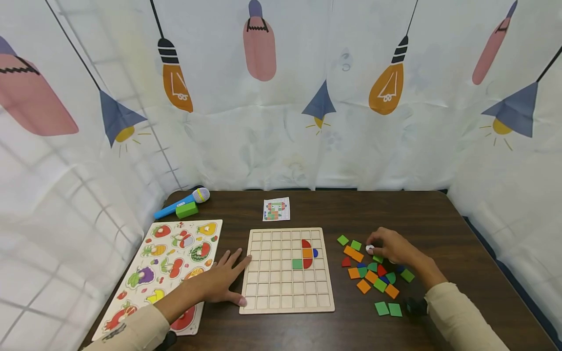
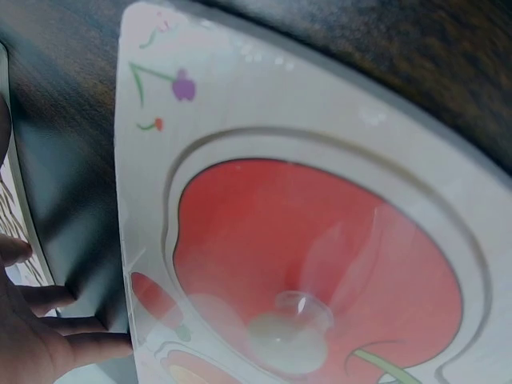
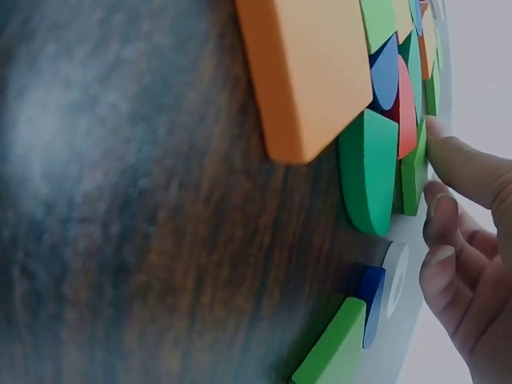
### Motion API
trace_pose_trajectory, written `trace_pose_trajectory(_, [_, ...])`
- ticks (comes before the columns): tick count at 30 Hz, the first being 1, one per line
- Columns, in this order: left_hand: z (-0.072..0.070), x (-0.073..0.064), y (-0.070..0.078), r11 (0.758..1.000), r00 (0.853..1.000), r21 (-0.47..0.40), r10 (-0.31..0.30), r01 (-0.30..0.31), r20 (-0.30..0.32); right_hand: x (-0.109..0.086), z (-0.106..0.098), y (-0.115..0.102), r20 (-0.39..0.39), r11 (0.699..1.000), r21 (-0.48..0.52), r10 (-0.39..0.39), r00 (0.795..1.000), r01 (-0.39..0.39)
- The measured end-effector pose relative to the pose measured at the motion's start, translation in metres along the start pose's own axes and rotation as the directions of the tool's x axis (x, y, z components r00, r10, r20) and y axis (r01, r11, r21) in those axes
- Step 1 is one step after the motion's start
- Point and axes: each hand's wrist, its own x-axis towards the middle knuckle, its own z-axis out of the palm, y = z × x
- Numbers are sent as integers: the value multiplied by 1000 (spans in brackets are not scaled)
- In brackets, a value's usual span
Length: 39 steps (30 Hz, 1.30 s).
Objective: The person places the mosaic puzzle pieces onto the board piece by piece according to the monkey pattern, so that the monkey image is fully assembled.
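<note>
My left hand [image 1: 224,280] is spread flat beside the wooden grid board [image 1: 272,287], its index fingertip and thumb at the board's left edge. Several pieces sit in the grid: a green square [image 1: 297,263], an orange square [image 1: 307,253], two red rounded pieces and a blue half-round piece [image 1: 315,253]. Over the loose coloured pieces on the right, my right hand [image 1: 395,247] pinches a small white round piece [image 1: 370,249] at its fingertips. In the right wrist view, the thumb tip is close to a green piece [image 3: 414,172], and another white round piece [image 3: 395,278] lies on the table.
A fruit puzzle board [image 1: 149,263] lies left, partly under my left forearm. Behind it are a blue toy microphone [image 1: 177,204] and a green block [image 1: 186,210]. A printed pattern card [image 1: 276,209] lies beyond the grid. Two green squares [image 1: 388,309] lie near the right sleeve.
</note>
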Motion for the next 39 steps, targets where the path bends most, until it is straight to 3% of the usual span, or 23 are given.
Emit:
trace_pose_trajectory(15, [0, 0, 1, 1000, 1000, 4, -3, 3, 4, 1, -2, 6, 20, 999, 48, 21, 1000, -22])
trace_pose_trajectory(30, [-2, 2, 1, 1000, 1000, 10, -1, 1, 9, -1, -5, 9, -97, 996, -92, -19, 995, 11])
trace_pose_trajectory(39, [0, 1, -1, 1000, 1000, 13, 9, -9, 5, 0, 1, 4, -24, 999, -7, 40, 999, -40])
